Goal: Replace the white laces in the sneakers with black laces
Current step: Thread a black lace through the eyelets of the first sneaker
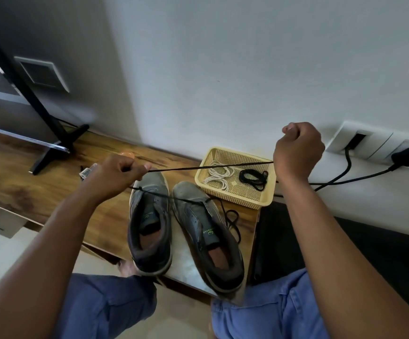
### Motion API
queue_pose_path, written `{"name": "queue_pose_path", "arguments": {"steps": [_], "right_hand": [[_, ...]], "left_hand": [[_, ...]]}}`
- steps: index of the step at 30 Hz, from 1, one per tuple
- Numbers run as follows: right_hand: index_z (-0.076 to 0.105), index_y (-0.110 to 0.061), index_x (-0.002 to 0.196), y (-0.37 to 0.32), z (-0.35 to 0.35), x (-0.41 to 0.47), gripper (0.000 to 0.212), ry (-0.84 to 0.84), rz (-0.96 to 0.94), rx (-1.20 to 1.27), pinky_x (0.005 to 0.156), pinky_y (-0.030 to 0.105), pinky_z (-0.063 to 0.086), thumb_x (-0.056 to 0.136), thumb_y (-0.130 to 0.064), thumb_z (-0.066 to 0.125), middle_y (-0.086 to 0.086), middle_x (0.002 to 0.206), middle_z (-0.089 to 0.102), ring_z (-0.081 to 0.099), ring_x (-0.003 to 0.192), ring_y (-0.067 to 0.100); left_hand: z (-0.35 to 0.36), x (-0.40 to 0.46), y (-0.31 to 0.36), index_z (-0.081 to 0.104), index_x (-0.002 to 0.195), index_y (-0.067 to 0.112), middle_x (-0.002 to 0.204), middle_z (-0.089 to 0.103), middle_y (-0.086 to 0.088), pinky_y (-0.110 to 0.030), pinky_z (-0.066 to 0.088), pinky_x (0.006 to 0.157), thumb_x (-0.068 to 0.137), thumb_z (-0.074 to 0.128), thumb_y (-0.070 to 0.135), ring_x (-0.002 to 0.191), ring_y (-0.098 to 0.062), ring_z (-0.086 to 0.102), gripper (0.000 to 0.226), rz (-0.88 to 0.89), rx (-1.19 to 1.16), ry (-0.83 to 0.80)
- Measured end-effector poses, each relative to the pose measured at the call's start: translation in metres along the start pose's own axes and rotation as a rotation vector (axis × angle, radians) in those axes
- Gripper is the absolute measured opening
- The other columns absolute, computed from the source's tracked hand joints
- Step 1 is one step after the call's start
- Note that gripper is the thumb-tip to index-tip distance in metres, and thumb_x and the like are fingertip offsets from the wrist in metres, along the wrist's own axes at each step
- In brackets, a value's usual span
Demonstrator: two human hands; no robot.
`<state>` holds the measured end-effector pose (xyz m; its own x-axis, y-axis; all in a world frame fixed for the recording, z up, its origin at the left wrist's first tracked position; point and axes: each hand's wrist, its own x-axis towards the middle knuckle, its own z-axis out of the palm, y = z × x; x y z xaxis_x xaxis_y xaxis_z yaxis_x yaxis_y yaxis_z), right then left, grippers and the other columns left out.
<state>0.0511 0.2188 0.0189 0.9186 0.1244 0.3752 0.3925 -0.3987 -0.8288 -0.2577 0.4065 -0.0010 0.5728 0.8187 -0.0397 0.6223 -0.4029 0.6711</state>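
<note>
Left hand (119,173) pinches a black lace (210,166) between thumb and curled fingers; right hand (297,149) is a closed fist gripping the same lace, raised higher and off to the right; the lace runs taut between the two grips. A second stretch of lace drops from the left grip down and right across the left shoe (149,223) to the eyelets of the right shoe (208,238); slack loops lie just right of that shoe on the table (39,182).

Below the taut span: both grey shoes side by side, toes to the wall, heels over the near table edge. Behind the span, under the right grip: yellow mesh basket (259,199) holding coiled white laces (219,176) and a second black lace bundle (253,178). Just left of the left grip: a small clear object, too hidden to identify.

Wood-grain table against a pale wall; TV stand foot (59,148) far left; wall socket panel (379,145) right of the right grip with a black plug (406,156) and cable trailing down; blue trousers (272,311) at bottom.
</note>
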Motion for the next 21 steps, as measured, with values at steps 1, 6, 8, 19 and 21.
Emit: {"name": "queue_pose_path", "arguments": {"steps": [1,6,8,19,21], "right_hand": [[0.074,-0.008,0.1,0.001,0.0,0.001,0.027,0.011,-0.009,-0.017,0.076,0.025,0.04,0.102,-0.011,0.048,0.003,0.099,0.076,0.069,0.096,0.025],[0.074,-0.008,0.104,-0.001,-0.001,-0.005,0.027,-0.046,-0.091,-0.021,0.077,0.023,0.038,0.101,-0.006,0.047,0.003,0.101,0.076,0.068,0.096,0.022],[0.075,-0.008,0.105,-0.004,0.003,-0.012,0.028,-0.122,-0.146,0.023,0.08,0.022,0.042,0.1,-0.004,0.048,0.003,0.103,0.076,0.069,0.098,0.02],[0.073,-0.017,0.12,-0.024,0.027,-0.06,0.032,-0.733,-0.204,0.193,0.053,0.01,0.044,0.101,0.001,0.054,-0.004,0.091,0.075,0.065,0.072,-0.001],[0.073,-0.017,0.115,-0.025,0.026,-0.065,0.028,-0.812,-0.199,0.209,0.052,0.022,0.05,0.098,0.0,0.06,-0.006,0.086,0.078,0.065,0.063,0.006]], "left_hand": [[-0.001,0.001,-0.003,0.073,0.072,0.015,0.072,0.07,-0.007,-0.031,0.042,0.064,0.094,0.067,0.06,0.067,-0.022,0.063,0.05,-0.027,0.03,0.009],[-0.002,0.0,-0.006,0.075,0.084,0.011,0.08,0.072,-0.015,-0.029,0.051,0.061,0.098,0.071,0.031,0.071,-0.019,0.065,0.025,-0.063,-0.019,-0.122],[0.001,-0.002,0.002,0.072,0.093,0.004,0.078,0.069,-0.015,-0.027,0.051,0.054,0.099,0.07,0.023,0.064,-0.014,0.066,0.02,-0.083,-0.084,-0.153],[0.052,-0.012,0.054,0.068,0.113,0.044,0.109,0.059,0.022,-0.032,0.04,0.085,0.076,0.087,0.046,0.106,-0.006,0.055,0.041,0.159,0.436,-0.445],[0.065,-0.011,0.059,0.07,0.098,0.043,0.101,0.062,0.02,-0.037,0.039,0.091,0.077,0.084,0.046,0.111,-0.009,0.057,0.026,0.162,0.523,-0.37]]}}
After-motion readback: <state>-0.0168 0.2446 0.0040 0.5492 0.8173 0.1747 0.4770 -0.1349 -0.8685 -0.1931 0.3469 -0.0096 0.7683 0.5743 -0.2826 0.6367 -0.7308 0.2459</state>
